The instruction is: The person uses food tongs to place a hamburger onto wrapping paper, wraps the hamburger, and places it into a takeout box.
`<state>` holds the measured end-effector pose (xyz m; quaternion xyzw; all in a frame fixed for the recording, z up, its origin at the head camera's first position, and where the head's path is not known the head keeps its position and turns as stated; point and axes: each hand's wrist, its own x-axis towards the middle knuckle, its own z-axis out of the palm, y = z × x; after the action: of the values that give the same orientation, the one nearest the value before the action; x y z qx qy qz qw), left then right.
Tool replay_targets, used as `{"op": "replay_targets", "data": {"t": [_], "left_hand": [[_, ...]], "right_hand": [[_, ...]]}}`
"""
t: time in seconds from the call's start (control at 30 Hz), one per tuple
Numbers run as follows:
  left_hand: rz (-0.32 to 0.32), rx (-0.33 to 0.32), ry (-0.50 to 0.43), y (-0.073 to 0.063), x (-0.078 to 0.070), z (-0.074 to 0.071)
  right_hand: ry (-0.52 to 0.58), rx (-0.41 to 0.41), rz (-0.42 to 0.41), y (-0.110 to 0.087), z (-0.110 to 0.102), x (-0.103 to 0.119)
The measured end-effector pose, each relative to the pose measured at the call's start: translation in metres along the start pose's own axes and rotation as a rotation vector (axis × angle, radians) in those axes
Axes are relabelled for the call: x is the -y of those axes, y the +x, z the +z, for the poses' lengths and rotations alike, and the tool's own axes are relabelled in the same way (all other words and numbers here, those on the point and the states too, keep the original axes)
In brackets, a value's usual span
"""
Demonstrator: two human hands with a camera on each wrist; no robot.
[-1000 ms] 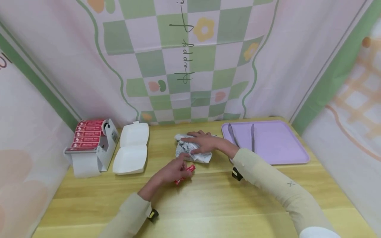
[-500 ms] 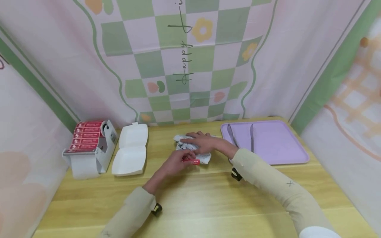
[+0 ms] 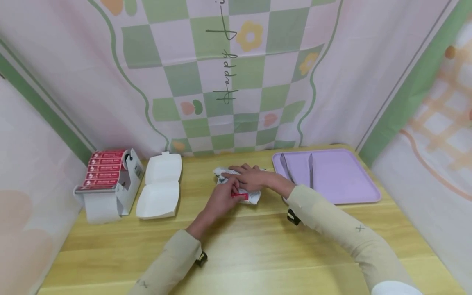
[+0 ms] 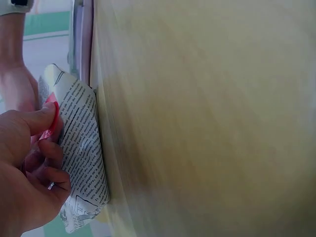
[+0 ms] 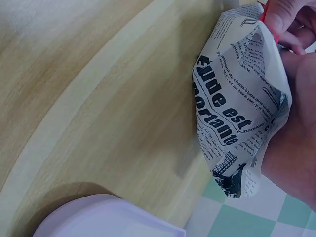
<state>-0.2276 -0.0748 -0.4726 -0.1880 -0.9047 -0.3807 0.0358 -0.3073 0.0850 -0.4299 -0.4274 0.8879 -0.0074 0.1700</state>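
A packet wrapped in newsprint paper [image 3: 255,199] lies at the table's back middle; whatever is inside is hidden. My right hand [image 3: 252,179] rests on top of it with fingers spread. Thumb and fingers of my left hand [image 3: 220,200] pinch a red label sticker [image 3: 242,196] against the packet's near side. In the left wrist view the red sticker [image 4: 56,112] sits between thumb and fingers, touching the printed paper [image 4: 81,143]. Folded paper with large black lettering [image 5: 232,98] shows in the right wrist view.
A lilac tray [image 3: 346,176] at the right carries slim metal pieces [image 3: 311,172] resembling tongs. An unfolded white clamshell box [image 3: 158,200] stands at the left, beside a white dispenser [image 3: 129,192] with a roll of red labels [image 3: 105,169]. A patterned curtain [image 3: 217,82] hangs behind the table.
My left hand has moved up and to the right, bringing the red sticker from the table in front onto the packet's near side. The right hand has stayed on the packet.
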Motion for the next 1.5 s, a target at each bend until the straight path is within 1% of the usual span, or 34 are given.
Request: {"op": "replay_targets", "data": {"t": [0.1,0.17,0.3,0.37,0.5,0.57,0.7,0.77,0.87,1.0,1.07,1.23,1.33,1.4,1.5], "left_hand": [[-0.031,0.000,0.039,0.000,-0.001,0.000],[-0.040,-0.007,0.069,0.000,-0.002,0.001],[-0.057,-0.044,0.160,0.001,-0.003,0.005],[-0.067,-0.062,0.245,0.002,-0.004,0.007],[-0.072,-0.084,0.453,0.006,-0.007,0.011],[-0.086,-0.095,0.524,0.006,-0.009,0.011],[-0.127,-0.109,0.600,0.003,-0.012,0.008],[-0.138,-0.109,0.638,0.001,-0.011,0.006],[-0.142,-0.097,0.665,-0.001,-0.008,0.004],[-0.159,-0.075,0.640,-0.005,-0.002,-0.001],[-0.160,-0.076,0.629,-0.006,0.000,-0.004],[-0.151,-0.112,0.533,-0.009,0.003,-0.007],[-0.163,-0.127,0.462,-0.010,0.004,-0.008],[-0.172,-0.118,0.436,-0.011,0.004,-0.009],[-0.169,-0.067,0.400,-0.012,0.005,-0.011]], "right_hand": [[-0.037,0.010,0.002,0.001,0.001,0.001],[-0.054,0.014,0.003,0.001,0.001,0.002],[-0.077,0.011,0.001,0.002,0.002,0.001],[-0.082,0.009,0.005,0.002,0.003,0.001],[-0.088,0.008,0.016,0.001,0.004,0.001],[-0.089,0.002,0.013,0.001,0.004,0.001],[-0.081,-0.008,-0.006,0.000,0.003,0.001],[-0.078,-0.011,-0.010,-0.001,0.003,0.001],[-0.088,-0.018,-0.014,-0.003,0.004,0.000],[-0.085,-0.024,-0.017,-0.004,0.004,-0.001],[-0.080,-0.023,-0.016,-0.003,0.004,-0.002],[-0.072,-0.015,-0.013,-0.002,0.005,-0.001],[-0.070,-0.013,-0.012,-0.002,0.005,-0.001],[-0.066,-0.016,-0.013,-0.002,0.005,-0.001],[-0.066,-0.026,-0.017,-0.003,0.005,-0.003]]}}
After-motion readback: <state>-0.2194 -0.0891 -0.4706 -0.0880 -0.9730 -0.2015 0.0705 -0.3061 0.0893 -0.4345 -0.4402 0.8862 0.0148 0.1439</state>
